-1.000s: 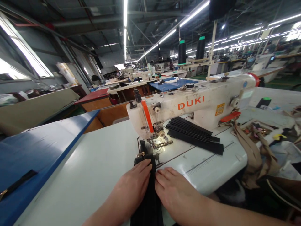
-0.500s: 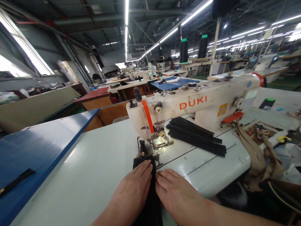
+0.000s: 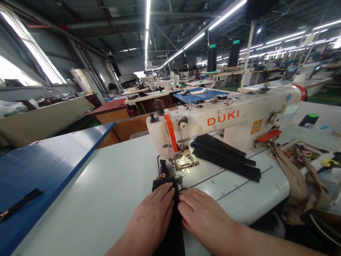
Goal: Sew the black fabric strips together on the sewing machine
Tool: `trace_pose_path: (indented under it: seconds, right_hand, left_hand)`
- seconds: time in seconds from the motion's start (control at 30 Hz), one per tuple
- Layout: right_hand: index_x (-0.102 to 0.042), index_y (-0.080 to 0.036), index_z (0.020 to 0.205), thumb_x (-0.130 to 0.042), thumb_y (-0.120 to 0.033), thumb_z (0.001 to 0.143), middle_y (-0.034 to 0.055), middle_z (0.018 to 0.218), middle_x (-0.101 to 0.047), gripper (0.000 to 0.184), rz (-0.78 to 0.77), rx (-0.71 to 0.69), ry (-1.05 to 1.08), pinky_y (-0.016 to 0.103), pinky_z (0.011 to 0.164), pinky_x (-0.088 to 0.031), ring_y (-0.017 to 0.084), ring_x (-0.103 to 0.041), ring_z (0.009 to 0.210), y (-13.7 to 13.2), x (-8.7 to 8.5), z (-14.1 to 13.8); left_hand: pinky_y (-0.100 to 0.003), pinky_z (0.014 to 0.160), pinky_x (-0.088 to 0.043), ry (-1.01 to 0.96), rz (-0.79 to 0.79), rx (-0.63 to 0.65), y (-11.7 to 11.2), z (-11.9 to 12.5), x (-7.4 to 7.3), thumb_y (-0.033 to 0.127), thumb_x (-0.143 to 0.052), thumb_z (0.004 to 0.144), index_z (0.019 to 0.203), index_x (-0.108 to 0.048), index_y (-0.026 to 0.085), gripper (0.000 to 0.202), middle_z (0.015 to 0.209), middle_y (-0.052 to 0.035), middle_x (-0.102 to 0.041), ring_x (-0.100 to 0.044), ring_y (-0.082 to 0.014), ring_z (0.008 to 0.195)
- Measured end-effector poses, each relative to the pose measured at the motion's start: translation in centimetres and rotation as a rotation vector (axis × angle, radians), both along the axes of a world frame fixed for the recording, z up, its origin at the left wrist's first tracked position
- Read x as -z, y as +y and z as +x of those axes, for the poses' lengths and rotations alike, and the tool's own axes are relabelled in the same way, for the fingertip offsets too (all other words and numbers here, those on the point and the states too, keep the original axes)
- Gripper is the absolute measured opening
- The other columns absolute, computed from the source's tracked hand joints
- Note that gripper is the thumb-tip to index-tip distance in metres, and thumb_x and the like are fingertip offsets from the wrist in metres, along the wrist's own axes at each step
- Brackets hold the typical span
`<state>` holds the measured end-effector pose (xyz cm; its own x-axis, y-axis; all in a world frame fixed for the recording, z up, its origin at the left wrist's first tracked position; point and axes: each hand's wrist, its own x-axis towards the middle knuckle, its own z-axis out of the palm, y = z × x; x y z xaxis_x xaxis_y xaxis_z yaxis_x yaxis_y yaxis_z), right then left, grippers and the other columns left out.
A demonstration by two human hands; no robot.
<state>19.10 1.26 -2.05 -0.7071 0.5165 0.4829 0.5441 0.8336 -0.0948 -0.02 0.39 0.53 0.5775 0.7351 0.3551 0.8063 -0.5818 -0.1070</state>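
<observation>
A black strap [image 3: 173,234] with a gold-coloured metal fitting [image 3: 161,176] at its far end runs lengthwise toward me. It lies just in front of the needle area of a white sewing machine [image 3: 229,119] marked DUKI. My left hand [image 3: 153,215] is closed over the strap from the left, its fingers across the top near the fitting. From the other side my right hand [image 3: 201,209] holds the strap's right edge, fingers bent and close together. Both thumbs are mostly hidden. The machine's lamp lights the presser foot [image 3: 183,164].
Black strips [image 3: 226,158] lie fanned under the machine arm. On the right are tan straps [image 3: 291,188] and a tray of small metal parts [image 3: 301,154]. A blue table [image 3: 61,156] at left carries another black strap [image 3: 22,204]. Thread cones [image 3: 211,58] stand behind the machine.
The view has shifted slightly, so the scene sits a little further right. My right fingers are more curled at the strap's edge. My left hand stays on the strap.
</observation>
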Motion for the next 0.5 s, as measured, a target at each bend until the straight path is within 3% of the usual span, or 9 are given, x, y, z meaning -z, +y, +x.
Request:
trace_pose_path:
  seconds: [0.17, 0.5]
  right_hand:
    - [-0.06, -0.011, 0.103, -0.054, -0.015, 0.091, 0.0089, 0.108, -0.062, 0.014, 0.043, -0.131, -0.062, 0.034, 0.102, -0.039, 0.021, -0.054, 0.105, 0.7, -1.4, 0.2]
    - [-0.062, -0.013, 0.09, -0.049, -0.014, 0.093, 0.0067, 0.092, -0.065, 0.013, 0.145, -0.267, -0.152, 0.034, 0.093, -0.042, 0.021, -0.056, 0.089, 2.2, -1.6, 0.3]
  left_hand:
    - [-0.037, 0.096, -0.052, -0.055, -0.016, -0.018, -0.2, 0.1, -0.1, 0.015, -0.044, 0.088, 0.116, -0.062, 0.015, 0.033, 0.121, -0.0116, -0.066, -0.064, -0.0233, 0.109]
    - [-0.036, 0.095, -0.052, -0.041, -0.083, -0.031, -0.3, 0.3, -0.5, 0.012, -0.041, 0.089, 0.117, -0.061, 0.014, 0.034, 0.125, -0.0126, -0.064, -0.061, -0.0231, 0.115]
